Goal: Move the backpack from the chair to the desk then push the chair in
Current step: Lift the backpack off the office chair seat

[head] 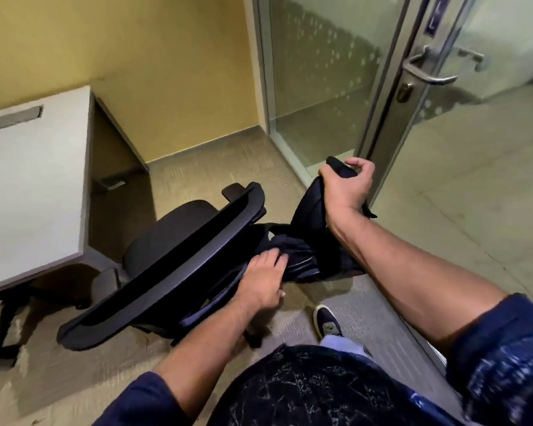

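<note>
Two hands on the black backpack (308, 241) in the head view — right hand (346, 186) is curled tight around a strap at the top, holding that end up beside the glass door (326, 81). Left hand (263, 279) lies with fingers loosely spread on the crumpled lower part, right behind the chair (173, 256) backrest. So the bag hangs at the chair's rear edge, well apart from the white desk (31, 186) at left. One dark shoe (326, 322) shows on the carpet below.
</note>
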Tool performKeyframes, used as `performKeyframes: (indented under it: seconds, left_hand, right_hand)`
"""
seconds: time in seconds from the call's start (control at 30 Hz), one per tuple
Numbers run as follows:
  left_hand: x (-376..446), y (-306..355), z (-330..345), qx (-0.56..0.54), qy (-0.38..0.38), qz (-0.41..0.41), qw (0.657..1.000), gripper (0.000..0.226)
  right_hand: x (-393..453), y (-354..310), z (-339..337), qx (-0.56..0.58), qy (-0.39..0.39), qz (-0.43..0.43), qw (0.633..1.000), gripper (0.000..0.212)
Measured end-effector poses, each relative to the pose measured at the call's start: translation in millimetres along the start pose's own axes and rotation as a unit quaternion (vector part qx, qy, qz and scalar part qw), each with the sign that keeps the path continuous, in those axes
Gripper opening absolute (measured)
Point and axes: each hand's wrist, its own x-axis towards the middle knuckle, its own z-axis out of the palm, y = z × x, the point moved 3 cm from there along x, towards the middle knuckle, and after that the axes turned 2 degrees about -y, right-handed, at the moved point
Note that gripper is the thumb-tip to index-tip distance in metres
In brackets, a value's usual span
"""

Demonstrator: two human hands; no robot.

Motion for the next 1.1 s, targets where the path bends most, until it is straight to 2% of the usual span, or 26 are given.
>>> performKeyframes:
  seconds: [0.1,0.2,0.27,0.37,0.43,0.57,0.63,0.7,0.8,0.87,0.97,1.1]
  left_hand:
    - [9,-2,-14,-0.011,0.06,-0.022,0.998,0.086]
    - [18,-5,-23,0.037,0.077,0.005,0.996,0.053]
    - [23,-6,-24,0.06,0.046,0.018,0.997,0.044]
    - [25,-4,-18,0.075,-0.027,0.045,0.996,0.048]
    - [25,-4,-14,0.041,-0.056,0.031,0.997,0.046]
    - [26,3,-16,-0.03,-0.078,0.005,0.996,0.025]
    - [26,9,-20,-0.075,-0.068,-0.002,0.995,0.016]
    - [27,19,-26,-0.111,-0.051,-0.011,0.992,0.017]
    - [35,40,-38,-0.128,-0.02,-0.038,0.991,0.032]
    - [44,52,-47,-0.129,-0.001,-0.058,0.99,0.041]
    - [52,57,-57,-0.122,0.018,-0.095,0.988,0.043]
    - [64,52,-72,-0.108,0.049,-0.121,0.986,0.043]
  right_hand:
    - [12,-6,-5,-0.003,0.016,-0.003,1.0,0.046]
    - [20,-3,-6,0.002,0.017,0.007,1.0,0.048]
    - [24,0,-7,0.01,0.015,0.018,1.0,0.049]
    - [28,5,-7,0.016,0.017,0.033,0.999,0.05]
    - [30,8,-6,0.014,0.012,0.041,0.999,0.049]
    - [42,10,-4,-0.042,-0.019,0.033,0.998,0.05]
    - [55,8,-3,-0.094,-0.048,0.036,0.994,0.051]
    - [67,8,-2,-0.189,-0.097,0.034,0.977,0.052]
    - [71,13,3,-0.351,-0.19,-0.009,0.917,0.061]
    - [69,21,12,-0.439,-0.262,-0.086,0.855,0.064]
    - [65,36,20,-0.532,-0.353,-0.207,0.741,0.067]
    - [67,44,17,-0.616,-0.384,-0.413,0.55,0.064]
